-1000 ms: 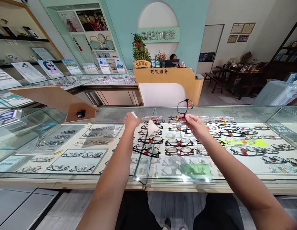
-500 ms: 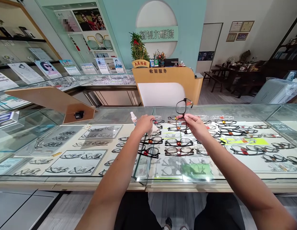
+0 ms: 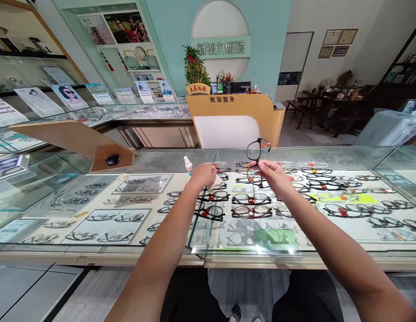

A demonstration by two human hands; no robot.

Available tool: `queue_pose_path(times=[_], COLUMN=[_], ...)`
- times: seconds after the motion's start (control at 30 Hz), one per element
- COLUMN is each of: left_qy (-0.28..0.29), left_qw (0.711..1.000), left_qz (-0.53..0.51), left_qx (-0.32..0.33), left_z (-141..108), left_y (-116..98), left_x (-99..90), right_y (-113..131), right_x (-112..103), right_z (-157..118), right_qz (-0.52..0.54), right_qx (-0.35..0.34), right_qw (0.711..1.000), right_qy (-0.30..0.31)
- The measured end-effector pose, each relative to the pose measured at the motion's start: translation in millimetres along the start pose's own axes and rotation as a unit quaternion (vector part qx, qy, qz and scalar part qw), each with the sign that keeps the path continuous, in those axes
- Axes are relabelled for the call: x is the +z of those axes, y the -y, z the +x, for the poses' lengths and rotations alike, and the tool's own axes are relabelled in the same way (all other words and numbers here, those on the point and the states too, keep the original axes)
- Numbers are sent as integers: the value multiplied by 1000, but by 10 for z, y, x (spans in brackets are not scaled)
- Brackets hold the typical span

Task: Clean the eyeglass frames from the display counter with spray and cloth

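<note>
My right hand (image 3: 274, 173) pinches a pair of dark-framed eyeglasses (image 3: 257, 150) near the bridge. The glasses are held upright on end above the counter, one lens over the other. To the left, my left hand (image 3: 203, 175) is closed on a pale cloth (image 3: 214, 184), which hangs below its fingers, partly hidden by the hand. Just behind that hand stands a small white spray bottle (image 3: 188, 164). Rows of eyeglasses (image 3: 251, 199) with red tags lie on the glass counter below and between both hands.
The glass display counter (image 3: 161, 256) runs across in front of me, with more frames inside at the left. A wooden-backed stand (image 3: 74, 141) leans at the left. A green card (image 3: 277, 239) lies near the front. Beyond is a wooden cashier desk (image 3: 233, 107).
My left hand's fingers have curled in slightly over the cloth. The right hand keeps the eyeglasses in nearly the same place, and the view has shifted very slightly.
</note>
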State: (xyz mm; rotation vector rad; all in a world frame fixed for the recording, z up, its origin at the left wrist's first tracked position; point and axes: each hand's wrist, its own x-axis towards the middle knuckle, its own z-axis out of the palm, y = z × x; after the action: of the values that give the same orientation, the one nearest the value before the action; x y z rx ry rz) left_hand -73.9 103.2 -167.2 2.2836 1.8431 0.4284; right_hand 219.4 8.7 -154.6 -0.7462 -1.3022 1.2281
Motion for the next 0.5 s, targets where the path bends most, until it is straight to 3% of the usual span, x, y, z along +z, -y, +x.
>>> queue_pose_path(times=[0.17,0.33,0.4,0.5], left_qy=[-90,-166,-159,-89], left_qw=[990,952,908,785], left_qz=[-98,-257,-388,-613], left_qx=[-43,-24,-6,5], left_z=[-64,-74,-82,-122], left_y=[-25,-86,-159,-317], left_x=[-194,-369,-397,-378], right_y=[19,68,80,81], right_x=[3,6,6,13], right_z=[9,7,3,-1], right_qz=[6,16,15,14], right_qx=[-6,-9,-9,-8], right_qw=[1000,1000,1000,1000], right_qy=[-7,-12,-15,-19])
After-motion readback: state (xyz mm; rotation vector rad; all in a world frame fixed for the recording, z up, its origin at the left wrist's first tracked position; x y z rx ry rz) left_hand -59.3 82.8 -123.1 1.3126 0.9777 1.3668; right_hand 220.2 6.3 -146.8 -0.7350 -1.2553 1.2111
